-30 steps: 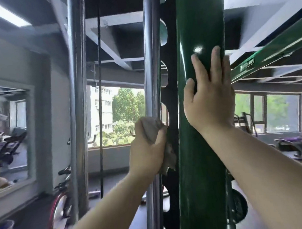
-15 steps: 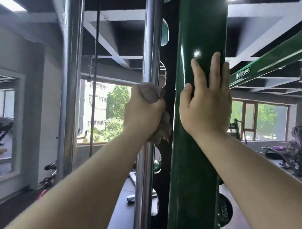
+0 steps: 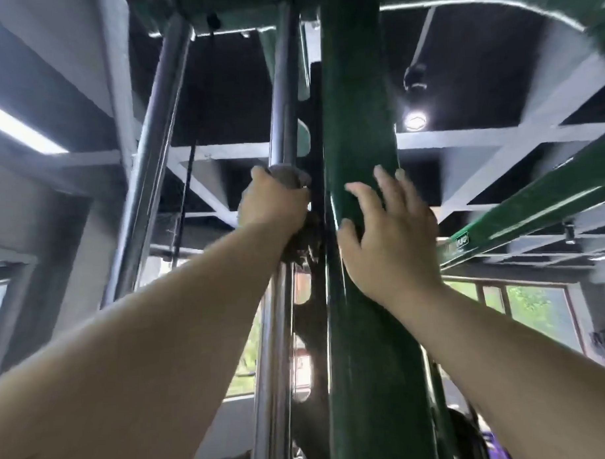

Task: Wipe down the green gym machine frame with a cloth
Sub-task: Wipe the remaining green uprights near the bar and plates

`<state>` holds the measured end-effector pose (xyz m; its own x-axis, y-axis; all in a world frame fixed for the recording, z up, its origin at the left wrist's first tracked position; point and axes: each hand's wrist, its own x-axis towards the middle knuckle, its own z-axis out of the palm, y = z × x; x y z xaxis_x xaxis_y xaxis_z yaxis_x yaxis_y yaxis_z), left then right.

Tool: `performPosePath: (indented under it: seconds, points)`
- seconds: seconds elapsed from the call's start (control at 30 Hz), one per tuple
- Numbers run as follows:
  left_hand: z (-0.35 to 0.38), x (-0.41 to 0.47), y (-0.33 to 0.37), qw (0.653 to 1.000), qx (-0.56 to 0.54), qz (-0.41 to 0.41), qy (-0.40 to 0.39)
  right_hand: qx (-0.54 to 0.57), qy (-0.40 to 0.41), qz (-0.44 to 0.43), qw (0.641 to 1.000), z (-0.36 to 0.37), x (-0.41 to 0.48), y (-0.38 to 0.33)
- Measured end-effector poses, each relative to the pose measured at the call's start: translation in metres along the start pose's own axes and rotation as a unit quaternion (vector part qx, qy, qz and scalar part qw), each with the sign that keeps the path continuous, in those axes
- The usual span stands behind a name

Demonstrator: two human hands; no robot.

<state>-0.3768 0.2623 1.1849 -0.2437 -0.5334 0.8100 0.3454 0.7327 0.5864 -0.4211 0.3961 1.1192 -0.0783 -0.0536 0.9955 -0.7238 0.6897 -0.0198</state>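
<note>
Left hand [image 3: 274,204] gripped grey cloth [image 3: 292,180], wrapped round chrome bar [image 3: 279,110] just left of green post [image 3: 357,124]. Right hand [image 3: 392,240] lay flat on post, fingers spread. Second chrome bar [image 3: 147,159] stood further left. Green beam [image 3: 533,204] ran right. Ceiling lamp [image 3: 414,120] shone above.

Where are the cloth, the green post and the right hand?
cloth [image 3: 303,239], head view, bunched part below the left hand.
green post [image 3: 357,131], head view, bare face above the hands.
right hand [image 3: 394,240], head view, back of the hand.
</note>
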Motion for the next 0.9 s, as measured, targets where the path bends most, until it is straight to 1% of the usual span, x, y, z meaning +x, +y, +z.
performPosePath:
  seconds: [0.07, 0.13, 0.23, 0.33, 0.37, 0.43, 0.5, 0.57, 0.63, 0.7, 0.73, 0.8, 0.87, 0.9]
  points:
    - [0.003, 0.023, 0.015, 1.000, 0.012, 0.017, 0.022, -0.001, -0.005, -0.001, 1.000, 0.002, 0.031, -0.007]
    - [0.002, 0.021, 0.008, 0.999, -0.017, 0.021, 0.030, -0.016, 0.011, -0.007, 1.000, 0.011, 0.037, -0.010]
    - [-0.005, -0.018, -0.029, 0.994, -0.093, -0.046, -0.029, -0.004, 0.024, 0.005, 1.000, 0.013, 0.033, -0.008]
    - [-0.017, -0.086, -0.072, 0.968, -0.193, -0.125, -0.104, -0.012, 0.029, 0.003, 1.000, 0.012, 0.034, -0.009]
    - [-0.025, -0.103, -0.080, 0.961, -0.201, -0.138, -0.127, -0.017, 0.028, 0.004, 0.999, 0.012, 0.034, -0.012]
    - [-0.030, -0.110, -0.084, 0.960, -0.202, -0.126, -0.147, -0.021, 0.028, 0.004, 0.999, 0.013, 0.032, -0.014]
    - [-0.027, -0.078, -0.070, 0.971, -0.184, -0.080, -0.130, -0.023, 0.034, 0.002, 0.999, 0.012, 0.031, -0.014]
    - [-0.022, -0.020, -0.043, 0.977, -0.193, -0.034, -0.087, -0.021, 0.031, 0.008, 0.999, 0.012, 0.032, -0.014]
    - [-0.016, 0.033, -0.011, 0.973, -0.224, -0.011, -0.050, -0.021, 0.024, 0.009, 0.999, 0.012, 0.033, -0.012]
    - [-0.009, 0.060, 0.006, 0.978, -0.208, -0.006, -0.007, -0.017, 0.023, 0.004, 1.000, 0.011, 0.032, -0.010]
    - [-0.007, 0.063, 0.008, 0.980, -0.197, 0.005, 0.015, -0.012, 0.022, 0.003, 1.000, 0.011, 0.032, -0.011]
    - [-0.004, 0.044, 0.002, 0.986, -0.162, 0.030, 0.026, -0.011, 0.016, 0.004, 1.000, 0.011, 0.032, -0.010]
    - [-0.007, 0.000, -0.020, 0.990, -0.137, 0.035, 0.007, -0.008, 0.020, 0.005, 1.000, 0.011, 0.032, -0.011]
    - [-0.009, -0.028, -0.037, 0.990, -0.139, 0.016, -0.016, -0.006, 0.020, 0.004, 1.000, 0.010, 0.032, -0.012]
